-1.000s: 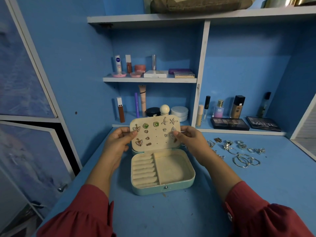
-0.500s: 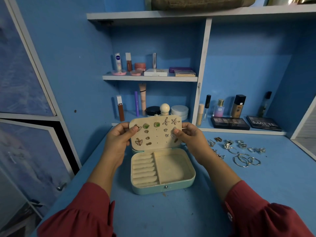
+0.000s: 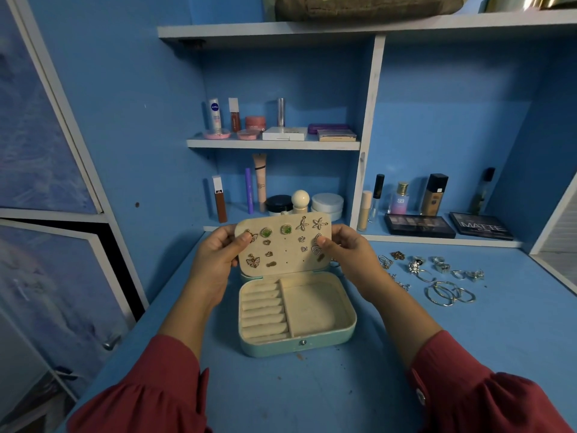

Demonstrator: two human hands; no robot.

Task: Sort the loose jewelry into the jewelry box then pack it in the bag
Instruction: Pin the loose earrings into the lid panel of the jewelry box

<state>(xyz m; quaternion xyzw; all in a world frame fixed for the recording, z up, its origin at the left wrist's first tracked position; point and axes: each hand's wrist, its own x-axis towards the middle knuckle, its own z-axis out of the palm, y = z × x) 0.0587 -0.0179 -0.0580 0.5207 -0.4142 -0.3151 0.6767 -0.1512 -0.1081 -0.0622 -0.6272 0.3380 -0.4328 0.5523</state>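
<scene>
A mint-green jewelry box (image 3: pixel 324 345) stands open on the blue desk, its cream base showing ring rolls on the left and one open compartment on the right. Its raised earring panel (image 3: pixel 290 257) carries several stud earrings. My left hand (image 3: pixel 215 260) grips the panel's left edge, thumb on a butterfly earring. My right hand (image 3: pixel 349 254) pinches the panel's right edge beside a striped earring. Loose silver rings and hoops (image 3: pixel 443 282) lie on the desk to the right of the box. A brown bag (image 3: pixel 368 6) lies on the top shelf.
Cosmetics fill the shelves behind: bottles and tubes (image 3: pixel 259 182), jars (image 3: pixel 327 203), two dark palettes (image 3: pixel 446 226) at the back right. A cabinet door (image 3: pixel 46 276) stands at the left. The desk (image 3: pixel 312 395) in front of the box is bare blue surface.
My left thumb slid inward onto the panel's upper left earring. Both hands and the panel shifted slightly; the box has stayed in place.
</scene>
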